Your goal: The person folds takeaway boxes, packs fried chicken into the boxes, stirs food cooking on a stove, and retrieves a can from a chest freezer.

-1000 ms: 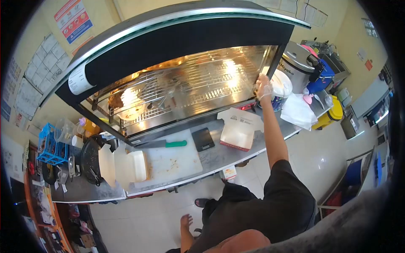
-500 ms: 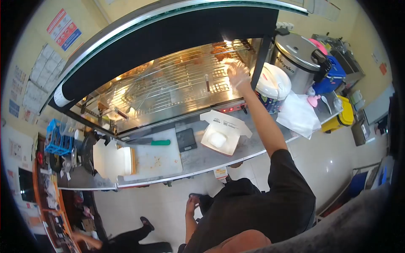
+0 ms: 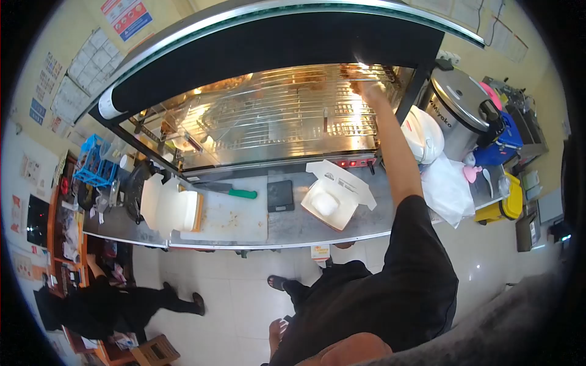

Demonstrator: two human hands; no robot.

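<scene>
Currently my right hand (image 3: pixel 371 94) is inside the lit display case (image 3: pixel 274 56), upper right, by browned food (image 3: pixel 350 72), its grip blurred. My left hand (image 3: pixel 278 330) hangs bottom centre; its grip I cannot tell.

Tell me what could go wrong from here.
Burn: the right hand is inside the lit cabinet, close to a wire rack that may be hot.
Knock: the open box sits near the counter's front edge, one flap close to the reaching arm, which could catch it on the way back.
Cut: the green-handled knife lies loose, so a careless reach might meet its blade.
</scene>
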